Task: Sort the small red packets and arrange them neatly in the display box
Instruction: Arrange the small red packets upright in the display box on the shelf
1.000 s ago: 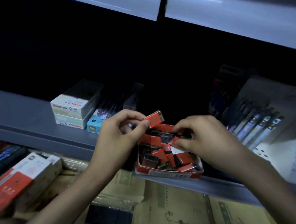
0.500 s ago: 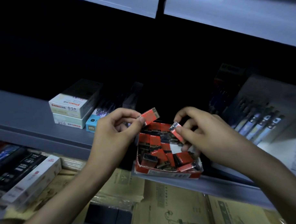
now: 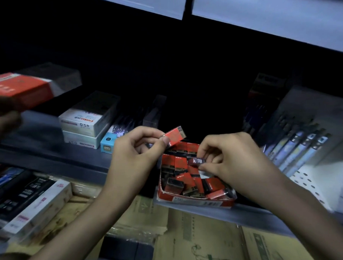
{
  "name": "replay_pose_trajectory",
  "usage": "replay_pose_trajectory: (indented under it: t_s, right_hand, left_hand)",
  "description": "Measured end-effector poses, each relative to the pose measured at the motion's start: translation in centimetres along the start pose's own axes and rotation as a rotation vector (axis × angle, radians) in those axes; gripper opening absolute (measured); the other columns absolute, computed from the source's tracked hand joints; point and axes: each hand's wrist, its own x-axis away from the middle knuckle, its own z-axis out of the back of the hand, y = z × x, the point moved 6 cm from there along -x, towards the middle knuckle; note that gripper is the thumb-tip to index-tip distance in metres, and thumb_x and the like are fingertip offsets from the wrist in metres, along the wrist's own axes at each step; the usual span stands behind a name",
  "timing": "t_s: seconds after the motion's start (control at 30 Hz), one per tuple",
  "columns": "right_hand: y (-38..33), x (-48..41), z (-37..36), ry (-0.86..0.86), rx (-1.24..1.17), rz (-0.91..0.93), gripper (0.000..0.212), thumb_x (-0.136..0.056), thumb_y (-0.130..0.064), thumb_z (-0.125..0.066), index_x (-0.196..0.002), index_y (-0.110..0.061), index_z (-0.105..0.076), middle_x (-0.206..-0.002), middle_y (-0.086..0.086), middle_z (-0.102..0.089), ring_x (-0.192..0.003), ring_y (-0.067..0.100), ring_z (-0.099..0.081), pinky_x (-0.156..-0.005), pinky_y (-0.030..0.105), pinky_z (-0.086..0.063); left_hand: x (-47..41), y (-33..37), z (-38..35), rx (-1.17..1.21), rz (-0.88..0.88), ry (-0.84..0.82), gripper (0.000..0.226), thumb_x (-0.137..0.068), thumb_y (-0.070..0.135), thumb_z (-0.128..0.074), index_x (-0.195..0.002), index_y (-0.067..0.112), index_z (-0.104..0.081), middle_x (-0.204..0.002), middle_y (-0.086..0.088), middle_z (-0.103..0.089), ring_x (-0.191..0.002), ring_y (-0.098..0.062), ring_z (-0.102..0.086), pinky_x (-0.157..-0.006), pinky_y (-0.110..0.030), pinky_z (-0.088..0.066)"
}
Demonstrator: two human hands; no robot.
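Observation:
A red display box [image 3: 190, 200] sits at the front edge of the grey shelf [image 3: 51, 159], holding several small red packets [image 3: 185, 178] in a jumble. My left hand [image 3: 134, 156] pinches one red packet [image 3: 175, 135] marked 2B between thumb and fingers, above the box's back left corner. My right hand [image 3: 232, 162] pinches another small packet [image 3: 196, 161], dark red and turned on its side, over the middle of the box.
Two stacked white boxes [image 3: 86, 121] and a blue box [image 3: 109, 143] stand on the shelf to the left. Pens [image 3: 295, 147] hang in a rack at right. Another person's hand [image 3: 3, 122] holds a red and white box [image 3: 23, 88] at far left. Cardboard cartons [image 3: 199, 235] lie below.
My right hand has turned its packet and lowered it toward the box. Another person's hand with a red and white box has risen into view at far left. My left hand keeps its packet.

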Motion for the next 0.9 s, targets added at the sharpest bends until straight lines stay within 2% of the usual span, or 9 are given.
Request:
replay_pose_trajectory:
  t_s: [0.1, 0.23, 0.37, 0.53, 0.6, 0.7, 0.77, 0.83, 0.9]
  right_hand:
    - [0.0, -0.1, -0.4, -0.056, 0.003, 0.025, 0.024, -0.071, -0.017, -0.093, -0.078, -0.028, -0.074, -0.077, -0.011, -0.066, -0.071, 0.005, -0.064, -0.069, 0.028, -0.056]
    - [0.3, -0.1, -0.1, -0.084, 0.041, 0.014, 0.022, -0.070, -0.033, -0.093, -0.084, -0.037, -0.077, -0.079, -0.018, -0.069, -0.073, 0.001, -0.066, -0.071, 0.032, -0.056]
    - [0.4, 0.0, -0.4, -0.151, 0.031, -0.023, 0.019, -0.078, -0.034, -0.088, -0.092, -0.043, -0.079, -0.076, -0.020, -0.071, -0.071, 0.001, -0.067, -0.073, 0.036, -0.058]
    - [0.6, 0.2, -0.8, -0.172, 0.013, -0.039, 0.014, -0.085, -0.022, -0.084, -0.095, -0.032, -0.081, -0.076, -0.021, -0.074, -0.077, -0.011, -0.067, -0.079, 0.023, -0.058]
    - [0.7, 0.3, -0.7, -0.189, 0.013, -0.044, 0.013, -0.088, -0.022, -0.080, -0.095, -0.033, -0.081, -0.078, -0.022, -0.074, -0.080, -0.013, -0.067, -0.078, 0.017, -0.055]
    - [1.2, 0.1, -0.3, -0.153, -0.009, -0.053, 0.020, -0.094, -0.018, -0.073, -0.096, -0.036, -0.081, -0.083, -0.025, -0.074, -0.084, -0.012, -0.067, -0.076, 0.012, -0.054]
    - [1.6, -0.2, 0.6, -0.052, -0.143, -0.087, 0.024, -0.097, -0.013, -0.068, -0.097, -0.034, -0.081, -0.084, -0.020, -0.077, -0.082, -0.002, -0.072, -0.074, 0.022, -0.059]
    - [1.4, -0.3, 1.5, 0.019, -0.419, -0.128, 0.022, -0.099, -0.011, -0.064, -0.105, -0.027, -0.078, -0.088, -0.009, -0.079, -0.076, 0.005, -0.072, -0.065, 0.020, -0.054]
    - [0.8, -0.1, 1.8, 0.007, -0.651, -0.165, 0.018, -0.099, -0.013, -0.064, -0.112, -0.018, -0.075, -0.089, 0.004, -0.079, -0.068, 0.012, -0.068, -0.055, 0.019, -0.049]
  left_hand:
    - [0.0, -0.2, -0.1, 0.010, 0.014, 0.004, 0.003, -0.089, 0.018, -0.077, -0.092, 0.017, -0.077, -0.086, -0.008, -0.075, -0.075, -0.040, -0.062, -0.069, -0.037, -0.049]
    - [0.0, -0.4, 0.0, 0.026, 0.017, -0.003, 0.003, -0.090, 0.018, -0.078, -0.092, 0.017, -0.078, -0.086, -0.007, -0.075, -0.072, -0.038, -0.058, -0.071, -0.039, -0.047]
    - [0.0, -0.5, 0.0, 0.044, 0.014, -0.005, 0.002, -0.090, 0.015, -0.078, -0.092, 0.015, -0.077, -0.084, -0.010, -0.075, -0.069, -0.026, -0.054, -0.068, -0.037, -0.043]
    - [0.1, -0.3, -0.1, 0.034, 0.012, 0.003, 0.003, -0.089, 0.016, -0.078, -0.092, 0.015, -0.078, -0.084, -0.009, -0.074, -0.069, -0.026, -0.053, -0.067, -0.036, -0.043]
    - [0.2, -0.3, -0.2, 0.036, 0.013, -0.003, 0.003, -0.089, 0.016, -0.079, -0.092, 0.016, -0.078, -0.084, -0.007, -0.075, -0.070, -0.026, -0.055, -0.068, -0.036, -0.044]
    - [0.3, -0.2, -0.3, 0.035, 0.014, -0.016, 0.004, -0.089, 0.018, -0.079, -0.093, 0.018, -0.079, -0.085, -0.006, -0.075, -0.071, -0.038, -0.058, -0.069, -0.043, -0.048]
    - [0.4, 0.4, -0.5, 0.030, -0.001, -0.049, 0.008, -0.089, 0.022, -0.077, -0.096, 0.020, -0.080, -0.086, -0.003, -0.077, -0.079, -0.050, -0.062, -0.072, -0.054, -0.055]
    - [0.5, 0.9, -0.8, 0.022, -0.021, -0.090, 0.015, -0.088, 0.028, -0.075, -0.100, 0.022, -0.081, -0.088, 0.000, -0.079, -0.083, -0.054, -0.064, -0.077, -0.064, -0.057]
    - [0.6, 1.2, -1.0, 0.017, -0.038, -0.115, 0.021, -0.087, 0.034, -0.073, -0.102, 0.024, -0.082, -0.089, 0.000, -0.080, -0.084, -0.052, -0.067, -0.077, -0.065, -0.056]
